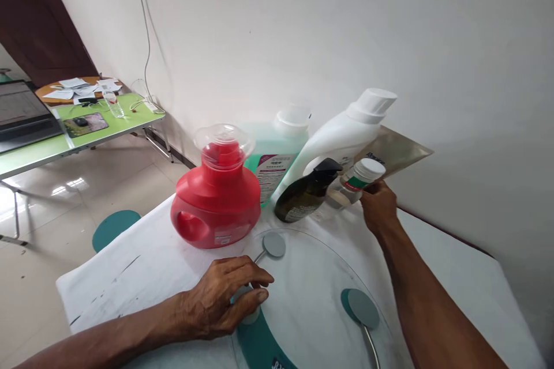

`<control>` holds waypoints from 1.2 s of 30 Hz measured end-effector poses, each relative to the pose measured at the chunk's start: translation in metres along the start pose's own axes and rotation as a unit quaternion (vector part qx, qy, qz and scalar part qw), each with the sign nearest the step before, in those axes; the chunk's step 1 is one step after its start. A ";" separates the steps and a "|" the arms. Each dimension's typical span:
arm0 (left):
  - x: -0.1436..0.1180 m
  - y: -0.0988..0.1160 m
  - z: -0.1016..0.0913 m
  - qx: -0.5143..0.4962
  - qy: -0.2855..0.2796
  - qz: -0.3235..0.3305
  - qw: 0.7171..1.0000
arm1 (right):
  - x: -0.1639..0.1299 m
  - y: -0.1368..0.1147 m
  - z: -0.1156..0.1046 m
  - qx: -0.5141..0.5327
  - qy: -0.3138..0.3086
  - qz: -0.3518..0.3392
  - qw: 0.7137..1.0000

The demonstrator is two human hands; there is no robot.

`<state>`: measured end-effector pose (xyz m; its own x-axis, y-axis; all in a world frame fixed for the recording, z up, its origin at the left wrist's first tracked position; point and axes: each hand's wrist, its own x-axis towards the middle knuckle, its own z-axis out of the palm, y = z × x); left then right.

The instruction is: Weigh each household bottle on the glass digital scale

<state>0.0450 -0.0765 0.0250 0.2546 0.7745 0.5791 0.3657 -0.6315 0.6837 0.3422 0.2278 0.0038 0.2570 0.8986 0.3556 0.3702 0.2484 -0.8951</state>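
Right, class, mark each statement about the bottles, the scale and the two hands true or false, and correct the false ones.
1. The right hand grips a small white-capped bottle. True.
2. The red jug lies on its side. False: it stands upright.
3. The left hand rests on the glass scale. True.
4. The dark pump bottle stands left of the red jug. False: it is to the jug's right.
5. The tall white bottle has a blue cap. False: its cap is white.
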 end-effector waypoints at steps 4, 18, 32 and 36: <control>-0.020 0.011 -0.026 0.063 0.059 0.024 0.996 | -0.040 -0.043 -0.048 0.012 0.023 0.079 0.996; 0.020 -0.016 -0.104 0.016 0.352 -0.187 0.917 | -0.419 -0.166 0.005 0.023 -0.316 -0.162 0.934; 0.023 -0.049 -0.096 -0.095 0.314 -0.219 0.919 | -0.451 -0.125 -0.040 -0.087 -0.368 -0.265 0.887; 0.024 -0.042 -0.093 -0.068 0.332 -0.218 0.915 | -0.463 -0.130 -0.039 -0.159 -0.428 -0.315 0.832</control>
<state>-0.0474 -0.0347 0.0517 -0.5061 0.7884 0.3497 0.1775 -0.3016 0.9368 0.2099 -0.2349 -0.0340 -0.7564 0.5895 0.2836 0.4444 0.7812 -0.4385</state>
